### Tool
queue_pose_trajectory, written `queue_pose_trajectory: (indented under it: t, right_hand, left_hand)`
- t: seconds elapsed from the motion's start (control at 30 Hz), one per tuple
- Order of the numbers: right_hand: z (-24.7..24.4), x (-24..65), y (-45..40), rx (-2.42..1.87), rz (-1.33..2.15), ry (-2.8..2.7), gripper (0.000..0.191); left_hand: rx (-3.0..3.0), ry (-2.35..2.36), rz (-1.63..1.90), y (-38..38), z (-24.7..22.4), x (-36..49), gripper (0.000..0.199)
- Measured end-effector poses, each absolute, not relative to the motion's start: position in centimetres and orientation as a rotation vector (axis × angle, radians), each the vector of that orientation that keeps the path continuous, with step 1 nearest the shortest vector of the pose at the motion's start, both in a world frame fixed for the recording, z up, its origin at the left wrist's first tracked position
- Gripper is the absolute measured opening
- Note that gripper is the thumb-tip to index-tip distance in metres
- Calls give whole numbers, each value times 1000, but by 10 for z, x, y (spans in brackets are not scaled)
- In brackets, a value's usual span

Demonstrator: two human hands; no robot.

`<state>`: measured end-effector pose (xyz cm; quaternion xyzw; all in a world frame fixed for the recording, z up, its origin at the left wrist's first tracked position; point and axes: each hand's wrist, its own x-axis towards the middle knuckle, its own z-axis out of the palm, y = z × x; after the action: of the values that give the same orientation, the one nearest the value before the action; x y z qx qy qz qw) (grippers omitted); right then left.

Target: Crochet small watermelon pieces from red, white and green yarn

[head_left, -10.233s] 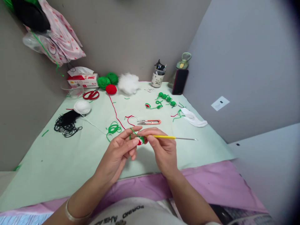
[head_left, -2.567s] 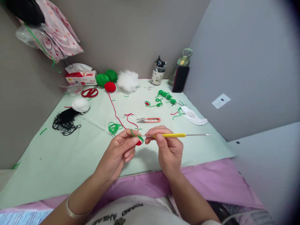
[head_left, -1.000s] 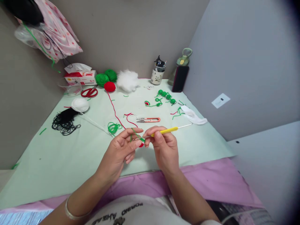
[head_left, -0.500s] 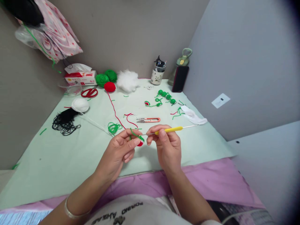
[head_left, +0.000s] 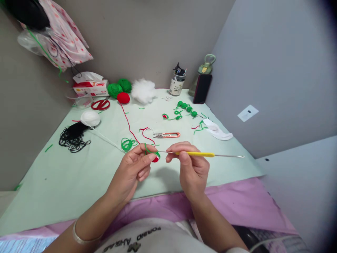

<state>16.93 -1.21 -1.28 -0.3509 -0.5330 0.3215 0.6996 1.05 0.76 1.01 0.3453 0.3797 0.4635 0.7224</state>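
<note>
Between thumb and fingers, my left hand (head_left: 137, 163) pinches a small crochet piece (head_left: 156, 159), red with a white and green edge. Green yarn loops over my left index finger. My right hand (head_left: 193, 168) is closed on a crochet hook (head_left: 200, 154) with a yellow grip and metal at both ends. The hook's left tip reaches the green edge of the piece; how it sits in the stitches is too small to tell. Just beyond my hands lie orange-handled thread snips (head_left: 168, 135) and a coil of green yarn (head_left: 128, 143).
Farther back are a red yarn ball (head_left: 123, 98), green yarn balls (head_left: 114, 90), white stuffing (head_left: 143, 91), red-handled scissors (head_left: 100, 104) and a tissue box (head_left: 91, 88). A white yarn ball (head_left: 90, 118) and black yarn (head_left: 73, 137) lie left. Small green crochet pieces (head_left: 189, 109), a phone (head_left: 202, 89) and a cup (head_left: 176, 85) stand right.
The crochet hook has turned from slanting upward to nearly level, its free end swinging down and right. My right hand has shifted slightly right. The crochet piece has moved a little left.
</note>
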Motion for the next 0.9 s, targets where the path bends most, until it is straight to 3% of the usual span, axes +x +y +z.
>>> queue_pose_trajectory:
  t: [0.23, 0.47, 0.9]
  right_hand:
    - [-13, 174, -16, -842, 258, -1416, 27]
    - [-13, 172, -17, -806, 442, -1404, 23]
    - [-16, 172, -15, -806, 402, -1455, 24]
  left_hand:
    - [752, 845, 1030, 8, 8, 11, 18]
    - [732, 828, 1024, 9, 6, 10, 18]
    - [736, 839, 1011, 7, 4, 10, 17]
